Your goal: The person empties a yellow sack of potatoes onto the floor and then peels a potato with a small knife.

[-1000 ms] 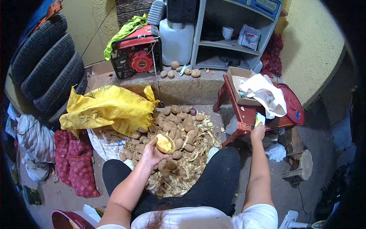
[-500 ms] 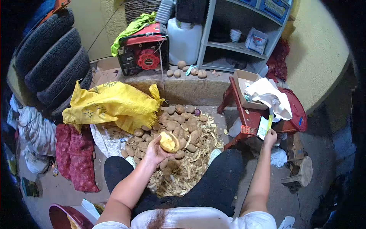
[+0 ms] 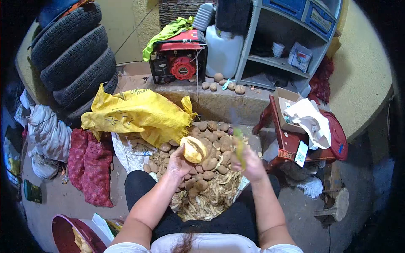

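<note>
My left hand point(image 3: 179, 164) is closed around a large, mostly peeled potato point(image 3: 194, 150), pale yellow with a brown strip of skin along its side. To its right, my right hand point(image 3: 252, 165) grips a knife point(image 3: 239, 147) by its yellow-green handle. Motion blurs the knife, and its blade is only a faint smear pointing up. The knife and the potato are apart. Below both hands lies a heap of unpeeled potatoes point(image 3: 207, 175), with a pile of peelings point(image 3: 206, 204) between my knees.
A yellow sack point(image 3: 135, 111) lies behind the heap. At right is a red stool point(image 3: 278, 122) bearing a cardboard box point(image 3: 291, 122) and a phone-like slab point(image 3: 301, 153). A maroon tub point(image 3: 63, 232) with peeled potatoes stands lower left, near red mesh sacks point(image 3: 95, 173).
My right hand has moved left from beside the stool to over the potato heap, bringing the knife close to the potato. The head view has shifted slightly left.
</note>
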A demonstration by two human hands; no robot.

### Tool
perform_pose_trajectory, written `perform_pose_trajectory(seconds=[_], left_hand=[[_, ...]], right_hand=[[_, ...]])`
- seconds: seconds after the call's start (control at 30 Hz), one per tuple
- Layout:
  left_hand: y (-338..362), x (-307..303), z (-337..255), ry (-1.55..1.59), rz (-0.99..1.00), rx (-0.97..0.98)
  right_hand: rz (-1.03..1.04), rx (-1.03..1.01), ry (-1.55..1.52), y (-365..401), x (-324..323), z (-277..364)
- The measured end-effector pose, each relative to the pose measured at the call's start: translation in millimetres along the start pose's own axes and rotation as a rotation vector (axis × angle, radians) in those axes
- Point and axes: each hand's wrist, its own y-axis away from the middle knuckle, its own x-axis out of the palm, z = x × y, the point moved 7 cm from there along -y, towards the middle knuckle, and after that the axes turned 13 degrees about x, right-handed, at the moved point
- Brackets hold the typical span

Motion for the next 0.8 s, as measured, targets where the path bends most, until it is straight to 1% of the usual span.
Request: perform_pose_trajectory(seconds=[0.03,0.07,0.13,0.2,0.23,0.27,0.33,0.37,0.4,0.47,0.5,0.53,0.6,0.63,0.67,0.73,0.8], left_hand=[[-2,1,-5,0.000,0.002,0.011],[-3,4,-12,-0.036,0.055,0.055],[-3,12,-23,-0.107,0.158,0.136],[-4,20,-31,-0.104,0.156,0.127],[-6,18,-33,-0.147,0.168,0.140],[-5,16,-34,-0.189,0.173,0.147],[-4,14,-37,-0.163,0.164,0.151],[-4,12,-38,-0.186,0.158,0.152],[-4,11,-40,-0.210,0.153,0.156],[-5,8,-42,-0.210,0.160,0.181],[-5,9,-43,-0.182,0.174,0.185],[-4,10,-44,-0.155,0.190,0.187],[-3,14,-46,-0.146,0.185,0.207],[-2,16,-45,-0.122,0.181,0.199],[-1,17,-45,-0.098,0.178,0.191],[-1,18,-42,-0.097,0.182,0.188],[0,19,-40,-0.095,0.186,0.181]], right_hand=[[-0.146,0.088,0.294,-12,-3,-9],[-0.238,0.070,0.430,-25,4,-14],[-0.213,-0.135,0.690,-53,5,-31],[-0.285,0.091,0.804,-59,6,-43],[-0.232,0.045,0.568,-58,8,-54],[-0.227,0.052,0.563,-59,8,-58],[-0.117,0.038,0.595,-56,11,-63],[-0.136,0.167,0.632,-54,5,-64],[-0.131,0.173,0.632,-56,3,-66],[-0.193,0.043,0.567,-58,-1,-60],[-0.207,0.188,0.674,-56,2,-58],[-0.203,0.193,0.671,-57,2,-62],[-0.158,-0.075,0.867,-56,12,-56],[-0.077,-0.092,0.924,-57,18,-55],[-0.075,-0.092,0.923,-58,19,-56],[-0.118,-0.157,1.003,-56,22,-56],[-0.127,-0.133,1.051,-54,30,-54]])
